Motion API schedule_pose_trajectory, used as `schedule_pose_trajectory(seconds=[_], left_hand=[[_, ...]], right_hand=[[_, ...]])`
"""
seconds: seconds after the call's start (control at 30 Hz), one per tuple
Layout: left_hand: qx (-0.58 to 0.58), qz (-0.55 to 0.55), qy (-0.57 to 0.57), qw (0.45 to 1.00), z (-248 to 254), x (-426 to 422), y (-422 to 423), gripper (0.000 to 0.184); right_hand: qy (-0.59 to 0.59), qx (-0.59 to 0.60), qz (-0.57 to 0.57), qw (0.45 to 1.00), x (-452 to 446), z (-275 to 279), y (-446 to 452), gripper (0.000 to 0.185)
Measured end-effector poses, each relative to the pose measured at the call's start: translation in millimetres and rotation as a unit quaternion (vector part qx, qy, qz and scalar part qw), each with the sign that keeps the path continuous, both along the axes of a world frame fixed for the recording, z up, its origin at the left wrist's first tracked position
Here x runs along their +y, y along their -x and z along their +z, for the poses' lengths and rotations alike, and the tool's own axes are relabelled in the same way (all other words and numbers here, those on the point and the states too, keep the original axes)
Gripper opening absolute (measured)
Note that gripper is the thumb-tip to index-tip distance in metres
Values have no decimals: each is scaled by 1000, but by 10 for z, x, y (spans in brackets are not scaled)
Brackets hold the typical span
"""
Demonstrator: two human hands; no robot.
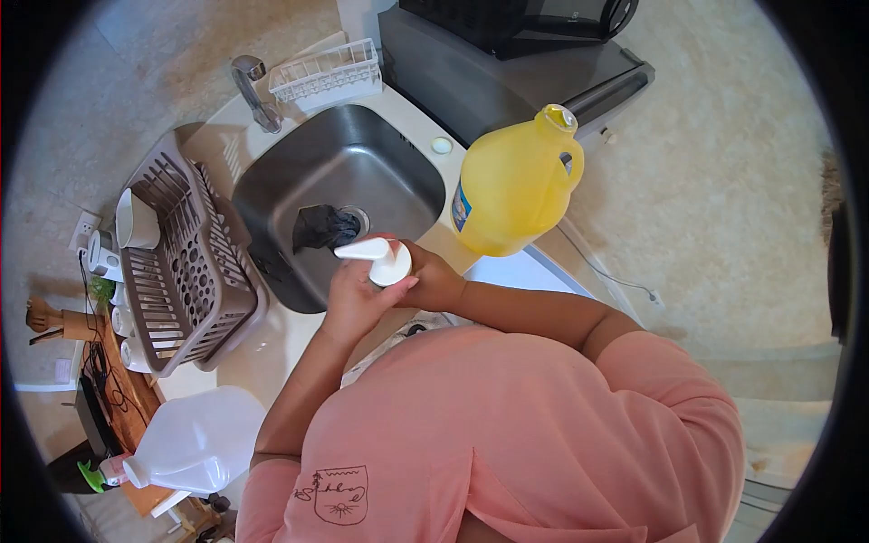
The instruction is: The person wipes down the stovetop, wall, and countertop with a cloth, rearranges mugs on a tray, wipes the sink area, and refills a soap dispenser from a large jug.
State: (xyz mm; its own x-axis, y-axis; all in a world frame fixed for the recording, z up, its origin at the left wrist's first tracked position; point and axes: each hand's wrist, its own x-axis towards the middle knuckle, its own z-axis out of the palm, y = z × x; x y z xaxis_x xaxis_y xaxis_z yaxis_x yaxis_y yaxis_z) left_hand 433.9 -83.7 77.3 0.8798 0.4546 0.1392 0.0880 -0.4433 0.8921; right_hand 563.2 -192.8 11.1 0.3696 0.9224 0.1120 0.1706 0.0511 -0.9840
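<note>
A white pump top (pixel 389 262) sits between my two hands, near the sink's front edge, its spout pointing left. My left hand (pixel 355 294) is closed around the near side of the pump bottle, with the thumb by the collar. My right hand (pixel 436 279) wraps the bottle from the right; some of its fingers are hidden. The bottle's body is mostly covered by the hands. Beyond them, a dark crumpled cloth (pixel 321 227) lies in the steel sink (pixel 272 190) beside the drain. An open yellow jug (pixel 516 181) stands to the right of the sink.
A brown dish rack (pixel 188 262) with a white cup (pixel 138 220) stands left of the sink. Nearer is a translucent jug (pixel 199 439). Behind the sink are a faucet (pixel 258 95) and a white wire basket (pixel 326 72). A grey appliance (pixel 489 72) stands at the back right.
</note>
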Motion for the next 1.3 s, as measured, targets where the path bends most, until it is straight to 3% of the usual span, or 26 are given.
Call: schedule_pose_trajectory(seconds=[0.03, 0.13, 0.17, 0.23, 0.27, 0.37, 0.4, 0.47, 0.5, 0.57, 0.6, 0.67, 0.73, 0.77, 0.83, 0.87, 0.93, 0.97, 1.07, 1.17, 1.2, 1.27, 1.3], left_hand=[[0, 2, -2, 1000, 17, 52, 26, 49], [-95, -88, 223, 966, 156, 246, 121, 49], [-97, -86, 218, 967, 219, 330, 149, 49], [-136, -106, 58, 983, 344, 517, 192, 51], [-152, -94, 44, 983, 349, 595, 194, 53], [-138, 54, 179, 973, 421, 593, 210, 51], [-142, 52, 176, 973, 431, 544, 208, 51], [-217, -22, 335, 917, 580, 295, 147, 58], [-218, -22, 336, 916, 589, 252, 129, 58], [-71, 9, 191, 979, 668, 178, 69, 78], [-94, 63, 226, 968, 720, 108, 4, 76], [-90, 73, 256, 960, 781, 141, -33, 70], [-103, 63, 324, 938, 843, 182, -40, 50], [-106, 62, 322, 939, 830, 233, -26, 50], [-181, -67, 436, 879, 765, 345, 15, 44], [-203, -105, 446, 866, 754, 378, 22, 43], [-227, -148, 474, 838, 727, 426, 53, 43], [-250, -188, 504, 805, 703, 449, 70, 43], [-277, -237, 477, 800, 627, 544, 130, 45], [-299, -263, 451, 799, 576, 641, 191, 46], [-317, -201, 455, 808, 552, 684, 206, 45], [-350, -62, 477, 804, 473, 769, 218, 38], [-380, 33, 479, 790, 424, 814, 190, 28]], right_hand=[[-2, 0, 2, 1000, 20, 124, 8, 73], [-20, -15, 46, 999, 106, 495, -5, 69], [-2, -1, 73, 997, 135, 590, -21, 69], [9, 5, 101, 995, 181, 776, -44, 69], [12, 21, 78, 997, 194, 864, -57, 69], [9, 6, 31, 999, 231, 1027, -136, 70], [33, -41, 12, 999, 229, 1073, -160, 70], [60, -87, -9, 994, 210, 1150, -156, 70], [83, -99, 2, 992, 200, 1188, -133, 71], [107, -113, 14, 988, 202, 1207, -76, 71], [103, -107, 28, 989, 209, 1206, -30, 70], [96, -104, 41, 989, 237, 1186, -16, 69], [44, 55, 165, 984, 286, 1133, -62, 66], [42, 52, 165, 984, 290, 1137, -69, 66], [123, 364, 278, 880, 288, 1154, -49, 64], [122, 362, 279, 881, 330, 1133, -39, 64], [76, 508, 440, 736, 445, 1038, 20, 62], [76, 506, 439, 738, 473, 1010, 69, 62], [39, 578, 489, 653, 539, 983, 254, 70], [17, 536, 550, 641, 713, 1033, 289, 70], [20, 535, 551, 640, 841, 1007, 224, 70], [105, 453, 516, 719, 1201, 947, -27, 76], [158, 394, 371, 826, 1378, 974, -59, 81]])
